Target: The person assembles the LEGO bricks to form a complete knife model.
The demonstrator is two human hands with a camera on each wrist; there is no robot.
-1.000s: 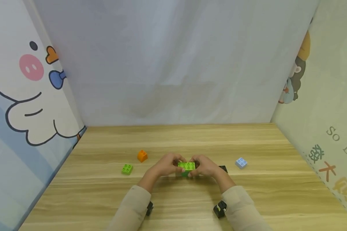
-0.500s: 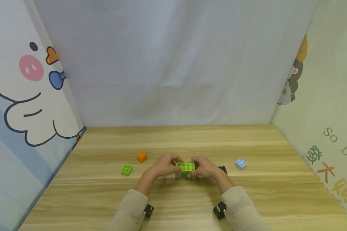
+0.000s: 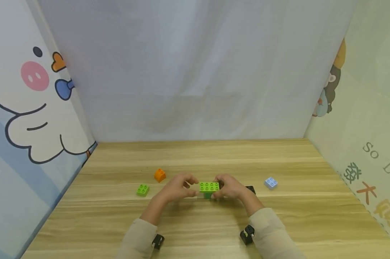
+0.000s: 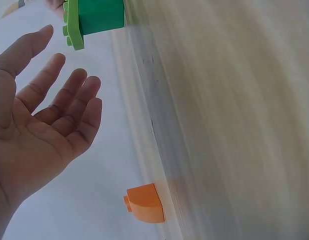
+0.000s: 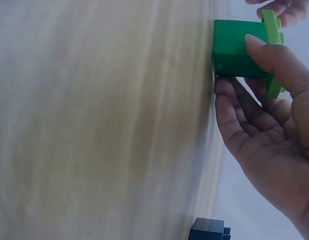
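A dark green building block point(image 5: 237, 50) stands on the wooden table, with a thin bright green studded brick point(image 3: 209, 186) seated on top and overhanging its sides. My right hand point(image 3: 231, 187) holds this stack from the right; in the right wrist view the thumb lies on the green block's side and the fingers curl beneath the overhang. To the left of the stack, my left hand point(image 3: 179, 187) is apart from it, holding nothing. The left wrist view shows that palm with its fingers spread and loosely bent, near an orange curved brick point(image 4: 146, 204).
Left on the table lie a small bright green brick point(image 3: 143, 190) and, behind it, the orange brick. A black brick point(image 3: 251, 189) sits partly hidden behind my right wrist, and a light blue brick point(image 3: 270, 183) farther right. Cloth walls point(image 3: 195, 72) enclose the table's back and sides.
My left hand has let go of the green stack and drawn away to the left, its fingers parting. My right hand stays on the stack, which has hardly moved.
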